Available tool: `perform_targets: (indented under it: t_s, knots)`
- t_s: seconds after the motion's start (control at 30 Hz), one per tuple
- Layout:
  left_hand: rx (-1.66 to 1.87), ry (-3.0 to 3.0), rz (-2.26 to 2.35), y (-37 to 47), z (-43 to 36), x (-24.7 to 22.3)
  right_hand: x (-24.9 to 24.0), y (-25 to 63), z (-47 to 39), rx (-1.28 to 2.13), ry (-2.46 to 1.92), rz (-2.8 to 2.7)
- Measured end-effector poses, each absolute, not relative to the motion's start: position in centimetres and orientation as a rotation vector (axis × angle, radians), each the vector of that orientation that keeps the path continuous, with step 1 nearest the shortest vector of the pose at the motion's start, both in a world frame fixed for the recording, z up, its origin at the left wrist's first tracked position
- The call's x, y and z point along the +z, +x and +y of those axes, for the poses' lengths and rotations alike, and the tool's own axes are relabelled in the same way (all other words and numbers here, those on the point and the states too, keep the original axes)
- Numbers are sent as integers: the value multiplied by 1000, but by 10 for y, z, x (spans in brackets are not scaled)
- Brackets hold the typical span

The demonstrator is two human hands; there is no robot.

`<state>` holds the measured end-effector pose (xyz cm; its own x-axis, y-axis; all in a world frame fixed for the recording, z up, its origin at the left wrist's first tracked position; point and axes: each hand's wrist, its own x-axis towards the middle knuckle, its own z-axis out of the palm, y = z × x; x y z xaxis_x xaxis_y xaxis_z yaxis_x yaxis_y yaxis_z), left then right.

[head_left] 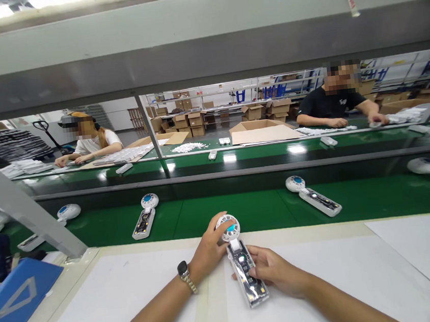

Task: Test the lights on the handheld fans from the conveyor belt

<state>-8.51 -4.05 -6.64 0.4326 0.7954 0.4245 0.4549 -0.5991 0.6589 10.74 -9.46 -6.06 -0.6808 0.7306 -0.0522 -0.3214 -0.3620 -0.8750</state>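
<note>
Between my two hands is a white handheld device (246, 275), with a round head and a long body whose electronics show; a small light glows on the board. My left hand (213, 243) is closed around the round head, its fingers over the blue centre. My right hand (272, 270) grips the body from the right side, thumb on its front. The device is tilted above the white worktop (144, 296), close to the belt's edge. A watch (184, 274) is on my left wrist.
Similar devices lie on the green conveyor belt (212, 210), one left (144, 222) and one right (315, 199). A blue folder (20, 304) lies at left beside a slanted metal post (23, 206). Across the line, two people (95, 140) (334, 105) sit among white parts and cartons.
</note>
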Motion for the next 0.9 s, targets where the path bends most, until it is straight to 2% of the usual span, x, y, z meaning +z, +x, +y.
perform_targets:
  t_s: [0.9]
  knots:
    - [944,2272,1191,-82,-44,-70,-63,106,-94,2028,-629,-1130]
